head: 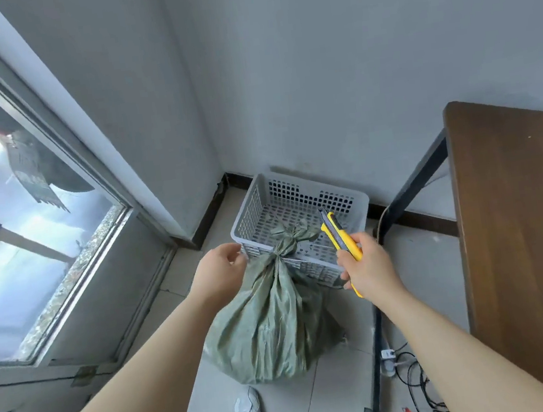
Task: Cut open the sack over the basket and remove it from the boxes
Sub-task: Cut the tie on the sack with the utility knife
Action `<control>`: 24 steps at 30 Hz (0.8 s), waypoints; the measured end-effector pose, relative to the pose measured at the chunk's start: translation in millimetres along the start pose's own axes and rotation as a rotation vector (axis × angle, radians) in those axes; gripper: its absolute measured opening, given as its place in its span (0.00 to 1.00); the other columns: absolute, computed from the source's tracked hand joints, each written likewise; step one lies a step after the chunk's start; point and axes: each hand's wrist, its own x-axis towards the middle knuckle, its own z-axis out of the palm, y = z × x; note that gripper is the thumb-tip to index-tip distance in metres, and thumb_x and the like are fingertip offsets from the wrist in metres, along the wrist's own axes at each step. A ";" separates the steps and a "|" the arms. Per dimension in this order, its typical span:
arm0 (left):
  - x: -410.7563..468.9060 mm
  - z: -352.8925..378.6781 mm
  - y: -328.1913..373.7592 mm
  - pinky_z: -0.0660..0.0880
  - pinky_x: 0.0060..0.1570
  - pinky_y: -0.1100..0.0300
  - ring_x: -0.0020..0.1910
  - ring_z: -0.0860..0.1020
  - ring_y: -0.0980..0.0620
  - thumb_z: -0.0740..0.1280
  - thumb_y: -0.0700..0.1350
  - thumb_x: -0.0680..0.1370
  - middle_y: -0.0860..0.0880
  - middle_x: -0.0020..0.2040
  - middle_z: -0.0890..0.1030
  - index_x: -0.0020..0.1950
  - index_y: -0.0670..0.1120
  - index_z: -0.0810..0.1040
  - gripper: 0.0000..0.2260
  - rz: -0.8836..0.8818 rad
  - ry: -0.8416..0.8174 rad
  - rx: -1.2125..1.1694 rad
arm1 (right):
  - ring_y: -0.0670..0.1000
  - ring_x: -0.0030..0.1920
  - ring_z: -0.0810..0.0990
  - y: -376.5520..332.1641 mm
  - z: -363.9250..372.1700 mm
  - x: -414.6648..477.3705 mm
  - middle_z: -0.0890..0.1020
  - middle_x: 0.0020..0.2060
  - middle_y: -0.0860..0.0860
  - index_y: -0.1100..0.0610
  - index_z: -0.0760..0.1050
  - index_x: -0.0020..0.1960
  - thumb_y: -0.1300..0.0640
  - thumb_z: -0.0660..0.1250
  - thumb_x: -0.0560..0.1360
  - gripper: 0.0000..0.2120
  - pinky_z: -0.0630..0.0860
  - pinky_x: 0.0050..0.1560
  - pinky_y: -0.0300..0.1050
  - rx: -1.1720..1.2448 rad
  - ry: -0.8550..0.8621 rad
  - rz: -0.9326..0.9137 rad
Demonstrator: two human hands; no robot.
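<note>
I am holding the yellow knife (pixel 341 236) in my right hand (pixel 368 267), my empty, half-open left hand (pixel 218 270) nearing the still-tied, uncut sack (pixel 271 316) beside the basket (pixel 297 202).

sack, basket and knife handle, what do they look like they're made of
The sack looks like woven plastic cloth, dull grey-green: it creases stiffly and is tied at the neck. The basket looks like moulded plastic, pale grey and smooth, with a punched grid of holes. The utility knife in the right hand has a glossy yellow handle, probably plastic.
</note>
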 end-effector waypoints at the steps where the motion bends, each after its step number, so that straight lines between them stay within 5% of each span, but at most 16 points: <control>1: 17.8 0.5 -8.7 0.69 0.53 0.59 0.53 0.78 0.46 0.60 0.43 0.79 0.47 0.50 0.78 0.57 0.46 0.78 0.11 -0.005 -0.023 0.009 | 0.51 0.34 0.79 2.0 13.4 12.8 0.80 0.42 0.54 0.53 0.70 0.57 0.58 0.61 0.79 0.07 0.82 0.37 0.52 0.009 0.009 0.016; 8: 126.6 49.7 -61.8 0.65 0.47 0.62 0.44 0.71 0.51 0.59 0.41 0.79 0.47 0.49 0.77 0.58 0.46 0.77 0.11 -0.043 -0.142 0.017 | 0.52 0.39 0.78 48.9 91.7 92.4 0.77 0.47 0.58 0.55 0.63 0.66 0.62 0.58 0.79 0.15 0.82 0.41 0.50 0.059 -0.055 0.200; 12: 174.0 104.8 -94.6 0.68 0.53 0.59 0.54 0.76 0.45 0.61 0.46 0.79 0.44 0.55 0.78 0.61 0.45 0.74 0.12 -0.108 -0.245 0.015 | 0.51 0.41 0.78 89.8 125.5 133.9 0.76 0.49 0.55 0.55 0.61 0.69 0.61 0.57 0.81 0.18 0.80 0.40 0.45 0.017 -0.073 0.225; 16: 219.1 162.3 -125.6 0.65 0.68 0.55 0.70 0.69 0.44 0.61 0.52 0.80 0.44 0.73 0.69 0.76 0.43 0.61 0.27 -0.158 -0.322 0.060 | 0.51 0.41 0.78 132.7 152.5 178.5 0.76 0.50 0.56 0.55 0.62 0.69 0.60 0.57 0.81 0.17 0.78 0.37 0.41 0.005 -0.068 0.217; 24: 281.0 246.4 -158.6 0.64 0.67 0.54 0.72 0.66 0.43 0.60 0.52 0.80 0.44 0.75 0.65 0.77 0.45 0.56 0.28 -0.126 -0.399 0.098 | 0.52 0.38 0.77 192.2 181.1 233.7 0.78 0.44 0.55 0.51 0.68 0.57 0.58 0.58 0.80 0.07 0.81 0.38 0.47 -0.020 -0.072 0.127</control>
